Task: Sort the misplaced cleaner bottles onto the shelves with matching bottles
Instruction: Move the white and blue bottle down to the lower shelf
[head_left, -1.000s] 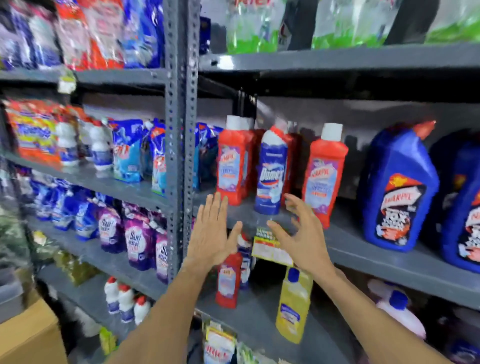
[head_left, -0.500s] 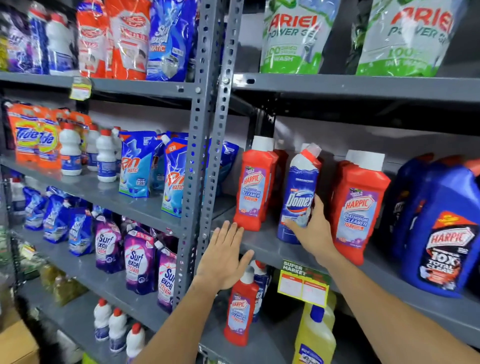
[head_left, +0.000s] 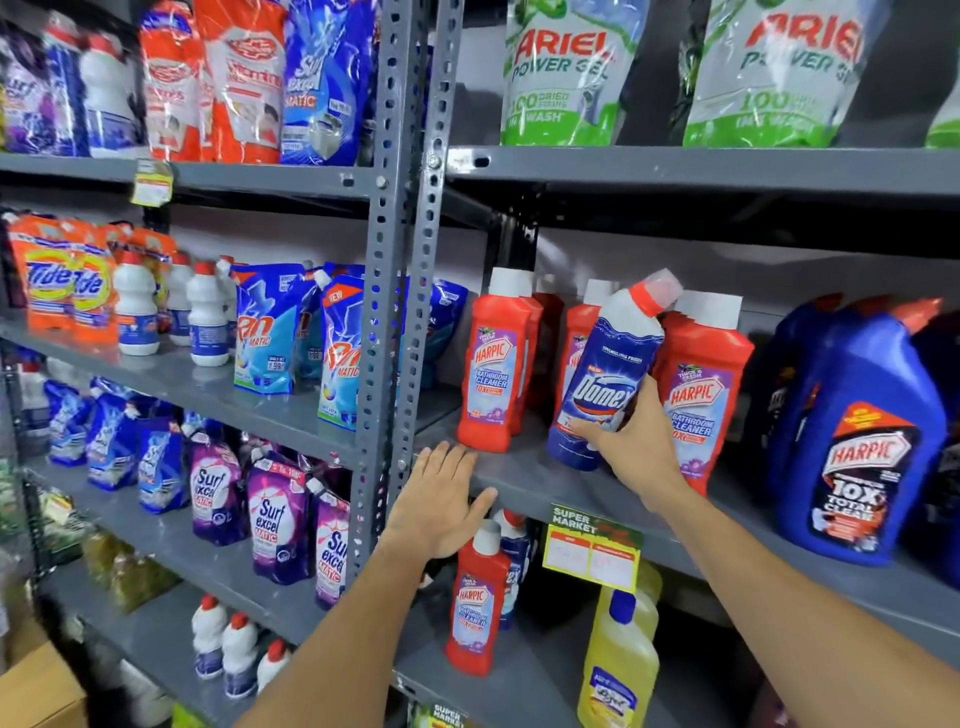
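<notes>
Right hand (head_left: 631, 441) is wrapped round the lower body of the blue Domex bottle (head_left: 605, 371), thumb across the label front. Bottle sits among the red Harpic Bathroom Cleaner bottles (head_left: 491, 371) on the middle shelf (head_left: 524, 475), long axis tilted, cap toward 1 o'clock, base at or just off the shelf; can't tell which. Left hand (head_left: 441, 501) empty, fingers spread flat at the shelf's front edge, 8 o'clock of the Domex. Another blue bottle (head_left: 514, 556), mostly hidden, stands at 6 o'clock one shelf down, probably the matching spot; right hand nearer.
</notes>
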